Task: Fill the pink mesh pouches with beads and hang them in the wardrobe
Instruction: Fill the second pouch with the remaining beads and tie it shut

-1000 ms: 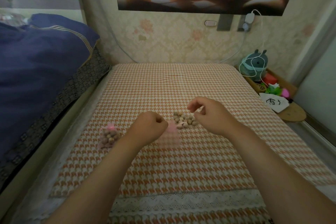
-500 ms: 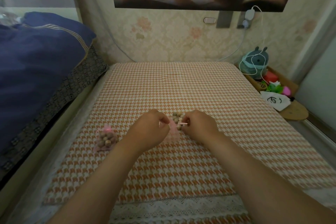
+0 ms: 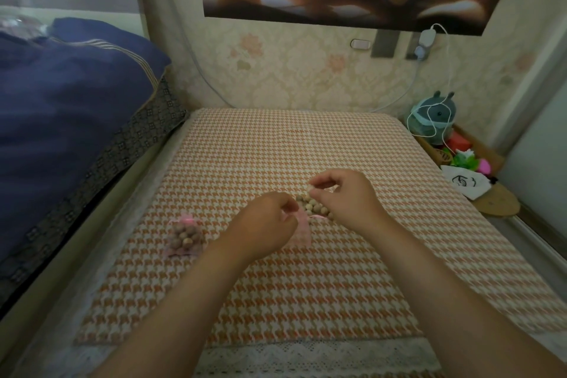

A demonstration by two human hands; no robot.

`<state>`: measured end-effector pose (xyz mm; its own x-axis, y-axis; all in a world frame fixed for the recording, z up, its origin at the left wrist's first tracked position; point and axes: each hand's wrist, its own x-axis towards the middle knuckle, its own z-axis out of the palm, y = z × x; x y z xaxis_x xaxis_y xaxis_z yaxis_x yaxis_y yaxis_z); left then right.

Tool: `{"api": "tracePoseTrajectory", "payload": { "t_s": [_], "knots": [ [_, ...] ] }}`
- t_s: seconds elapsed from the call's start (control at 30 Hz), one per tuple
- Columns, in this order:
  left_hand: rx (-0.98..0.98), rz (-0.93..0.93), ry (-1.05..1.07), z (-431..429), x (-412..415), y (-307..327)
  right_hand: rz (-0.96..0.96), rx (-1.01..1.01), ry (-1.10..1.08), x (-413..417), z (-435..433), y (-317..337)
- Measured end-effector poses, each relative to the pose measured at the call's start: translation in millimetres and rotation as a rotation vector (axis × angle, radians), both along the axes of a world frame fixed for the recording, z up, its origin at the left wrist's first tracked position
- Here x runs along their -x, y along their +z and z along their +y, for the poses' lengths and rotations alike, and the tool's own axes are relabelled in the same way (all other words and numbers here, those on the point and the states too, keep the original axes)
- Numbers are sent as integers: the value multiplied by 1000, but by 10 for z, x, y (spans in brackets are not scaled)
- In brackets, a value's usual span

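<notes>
Houndstooth cloth (image 3: 276,147) bears pouch (image 3: 302,228) beside left hand (image 3: 264,224) fingers.

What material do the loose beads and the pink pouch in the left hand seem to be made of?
Loose beads: probably unfinished wood, since they look pale tan and matte, with no shine. Pink pouch held by the left hand: thin sheer mesh fabric, maybe organza; it looks limp and slightly see-through.

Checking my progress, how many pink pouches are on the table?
2. A filled pouch lies left of the left hand; an empty pouch is pinched by that hand. None seems hidden.
</notes>
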<state>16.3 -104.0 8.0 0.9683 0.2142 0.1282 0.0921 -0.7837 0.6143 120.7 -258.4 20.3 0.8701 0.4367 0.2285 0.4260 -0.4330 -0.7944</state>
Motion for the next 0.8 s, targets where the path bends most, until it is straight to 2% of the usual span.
{"api": "tracePoseTrajectory", "payload": {
  "t_s": [0.1, 0.27, 0.37, 0.53, 0.67, 0.8],
  "knots": [
    [12, 0, -10, -14, -10, -11, -22, -24, 101, 173, 13, 120],
    [64, -16, -33, 7, -5, -19, -231, 265, 188, 279, 13, 85],
    [76, 10, -42, 17, 6, -30, -301, 349, 189, 270, 4, 68],
    [76, 16, -46, 36, -6, -18, -278, 429, 213, 236, -5, 60],
    [99, -3, -45, 8, -50, -8, -185, 525, 219, 236, -40, 39],
    [145, -47, -37, -63, -88, 7, -154, 490, 143, 158, -173, 37]
  ]
}}
